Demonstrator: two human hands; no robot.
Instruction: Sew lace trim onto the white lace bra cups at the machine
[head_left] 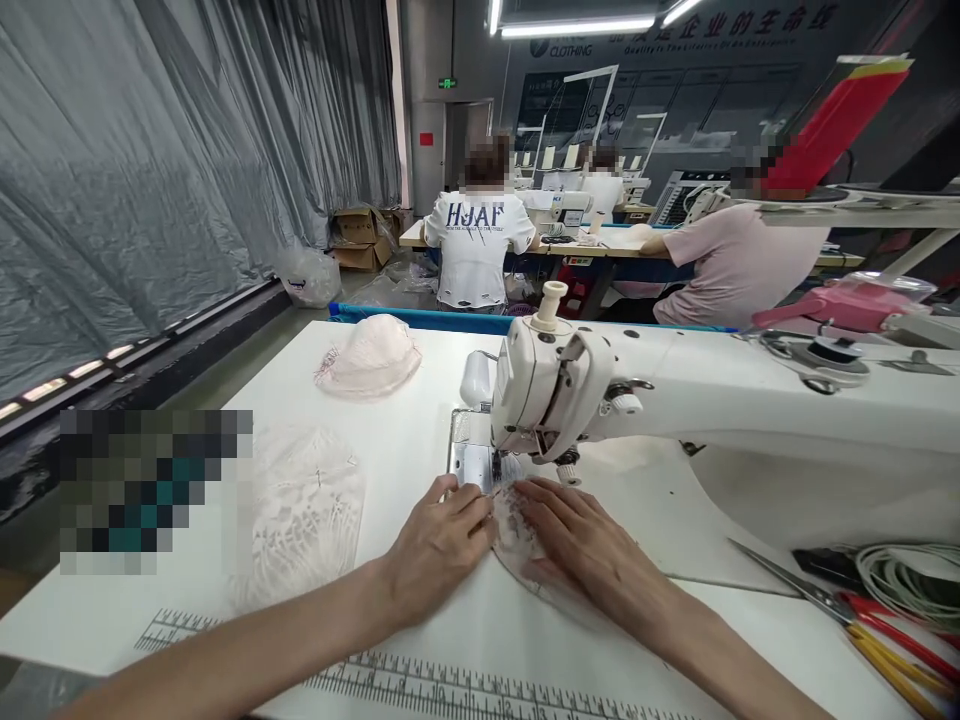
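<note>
My left hand point(442, 545) and right hand point(581, 545) lay flat, fingers extended, gripping nothing. Both pressed the lace piece point(517, 535) against the table point(397, 440), directly under the sewing machine point(570, 390) head.

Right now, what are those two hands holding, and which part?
A pale lace piece, pressed flat, not gripped: left hand at its left edge, right hand on its middle.
</note>
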